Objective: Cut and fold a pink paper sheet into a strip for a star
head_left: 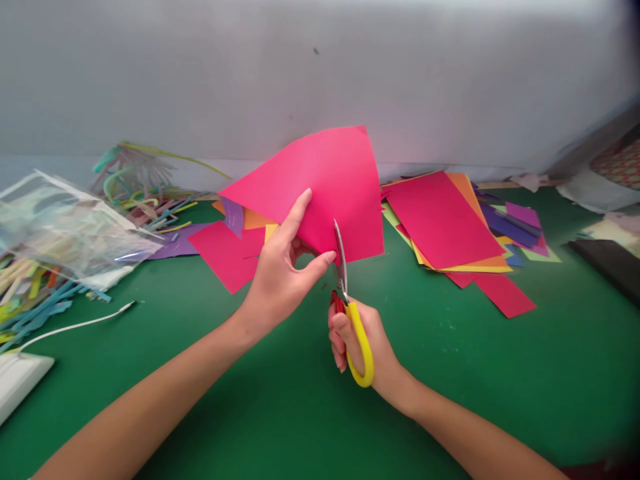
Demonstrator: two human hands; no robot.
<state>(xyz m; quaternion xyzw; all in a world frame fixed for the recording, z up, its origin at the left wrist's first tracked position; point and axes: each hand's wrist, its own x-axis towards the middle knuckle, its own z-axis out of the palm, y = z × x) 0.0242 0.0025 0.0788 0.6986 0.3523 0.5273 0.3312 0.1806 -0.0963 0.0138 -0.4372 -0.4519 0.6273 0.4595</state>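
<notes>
A large pink-red sheet of paper [340, 173] is held up above the green table [440, 400]. My left hand [283, 273] grips its lower edge, the index finger spread on the front face and the thumb near the scissor blades. My right hand [367, 343] holds scissors [361, 347] with a yellow handle loop and a red one. The blades point up and lie at the lower part of the sheet, just right of my left thumb. Part of my left hand's grip is hidden by the paper.
Coloured sheets [445, 220] lie stacked at the right, near a black object [607, 267]. Red scraps [227, 257] lie behind my left hand. Clear plastic bags [75, 220], colourful strips [37, 300] and a white device [23, 380] with a cable are at the left.
</notes>
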